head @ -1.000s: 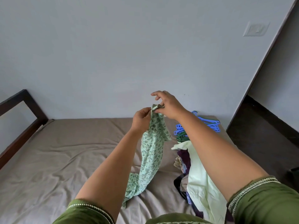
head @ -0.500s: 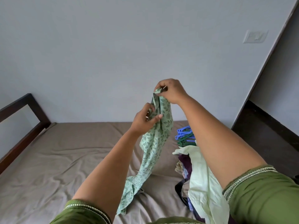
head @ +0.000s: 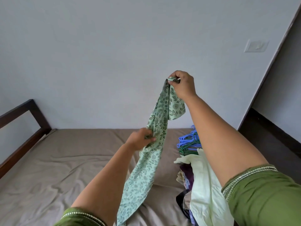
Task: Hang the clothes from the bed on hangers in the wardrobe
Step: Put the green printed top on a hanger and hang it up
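A light green garment with a dark leaf print [head: 156, 131] hangs stretched above the bed [head: 65, 160]. My right hand [head: 183, 84] holds its top end high, fingers curled round the bunched cloth. Lower down, my left hand [head: 140, 140] pinches the garment at its middle. The garment's tail reaches down to the sheet near my left sleeve. A pile of clothes [head: 200, 180], topped by a pale green piece, lies at the bed's right side, partly hidden by my right arm. Blue and green plastic hangers [head: 189, 142] lie stacked beyond the pile.
A dark wooden bed frame [head: 24, 128] runs along the left side. A plain grey wall stands behind the bed, with a switch plate [head: 256, 45] at the upper right. Dark floor [head: 268, 144] shows to the right of the bed.
My right hand has risen and moved right with the garment's top end. My left hand has slid down the cloth, so the garment now hangs longer between the two hands.
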`<state>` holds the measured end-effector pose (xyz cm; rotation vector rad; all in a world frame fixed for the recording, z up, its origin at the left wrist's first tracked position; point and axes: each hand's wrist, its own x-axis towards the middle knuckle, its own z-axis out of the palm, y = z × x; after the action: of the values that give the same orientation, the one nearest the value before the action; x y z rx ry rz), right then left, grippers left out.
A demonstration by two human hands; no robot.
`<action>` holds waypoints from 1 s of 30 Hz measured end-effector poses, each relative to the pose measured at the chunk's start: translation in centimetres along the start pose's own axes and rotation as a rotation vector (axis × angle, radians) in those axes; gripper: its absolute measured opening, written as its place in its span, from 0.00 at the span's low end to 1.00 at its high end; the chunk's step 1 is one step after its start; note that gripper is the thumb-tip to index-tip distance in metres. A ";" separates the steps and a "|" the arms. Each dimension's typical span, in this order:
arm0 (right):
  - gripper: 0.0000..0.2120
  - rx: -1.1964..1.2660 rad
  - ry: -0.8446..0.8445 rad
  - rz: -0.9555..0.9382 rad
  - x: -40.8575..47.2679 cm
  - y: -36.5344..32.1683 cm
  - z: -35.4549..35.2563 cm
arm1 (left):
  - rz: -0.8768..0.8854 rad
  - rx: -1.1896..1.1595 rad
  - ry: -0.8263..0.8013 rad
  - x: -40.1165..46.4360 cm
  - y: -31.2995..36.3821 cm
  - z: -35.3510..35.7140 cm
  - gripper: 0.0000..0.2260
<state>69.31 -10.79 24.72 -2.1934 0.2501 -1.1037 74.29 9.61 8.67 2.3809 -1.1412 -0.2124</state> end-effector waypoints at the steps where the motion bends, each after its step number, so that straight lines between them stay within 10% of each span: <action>1: 0.05 0.005 0.006 0.003 -0.1 0.2 0.1 | -0.044 0.059 -0.098 -0.2 -0.6 0.7 0.11; 7: 0.05 0.025 0.108 0.039 0.7 1.6 -0.1 | -0.251 -0.081 -0.001 -1.9 -4.3 4.4 0.04; 13: 0.04 0.060 0.197 -0.007 2.0 1.2 0.0 | -0.232 -0.066 -0.010 -0.8 -2.0 3.9 0.45; 21: 0.05 -0.006 0.299 0.034 3.5 3.5 -2.2 | -0.246 0.068 -0.247 -0.3 -4.7 5.5 0.11; 30: 0.06 -0.172 0.268 0.321 2.0 8.6 -2.6 | -0.558 -0.508 0.275 -2.9 -9.4 0.3 0.17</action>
<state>69.61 -19.46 21.68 -2.0504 0.8114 -1.2236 78.78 16.74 3.57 2.1176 -0.2347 -0.3049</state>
